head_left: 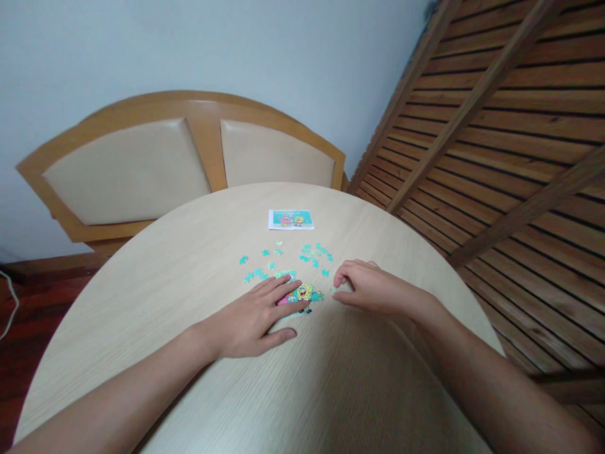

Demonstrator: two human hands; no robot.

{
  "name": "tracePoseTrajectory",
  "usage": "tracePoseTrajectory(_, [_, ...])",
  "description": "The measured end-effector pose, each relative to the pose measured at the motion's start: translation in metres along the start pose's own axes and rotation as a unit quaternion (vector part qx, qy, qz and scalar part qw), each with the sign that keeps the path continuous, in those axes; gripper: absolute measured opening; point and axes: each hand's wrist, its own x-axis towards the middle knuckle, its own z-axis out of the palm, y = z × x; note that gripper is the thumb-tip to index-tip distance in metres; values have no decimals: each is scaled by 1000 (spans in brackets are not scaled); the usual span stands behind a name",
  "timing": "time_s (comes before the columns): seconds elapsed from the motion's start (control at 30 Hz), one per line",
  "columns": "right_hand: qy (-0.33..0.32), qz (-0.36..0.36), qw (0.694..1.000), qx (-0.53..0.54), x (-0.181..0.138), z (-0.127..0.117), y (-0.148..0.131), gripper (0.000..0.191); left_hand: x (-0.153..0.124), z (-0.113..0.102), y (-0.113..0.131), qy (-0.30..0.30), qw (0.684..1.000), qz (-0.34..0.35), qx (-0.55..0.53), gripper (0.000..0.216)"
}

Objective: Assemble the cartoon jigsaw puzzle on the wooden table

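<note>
My left hand (253, 318) lies flat on the round wooden table (189, 271), fingers stretched out and resting on the left part of a partly joined cartoon jigsaw (305, 294). Just right of that jigsaw, my right hand (366, 287) rests with its fingers curled down against the table; whether a piece is under them is hidden. Several loose teal puzzle pieces (312, 253) lie scattered just beyond both hands.
A small reference picture card (290, 219) lies farther back on the table. Behind the table stands a wooden bench with two beige padded backs (198, 157). A slatted wooden wall (510, 126) runs along the right. A white cable (9, 302) lies on the floor at the left.
</note>
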Motion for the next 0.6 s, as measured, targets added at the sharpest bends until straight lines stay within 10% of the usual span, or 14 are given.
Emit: tracePoseTrajectory(0.6, [-59,-68,983,163,2,-3,-36,9,0,-3,1,-9,999,13,-28,57])
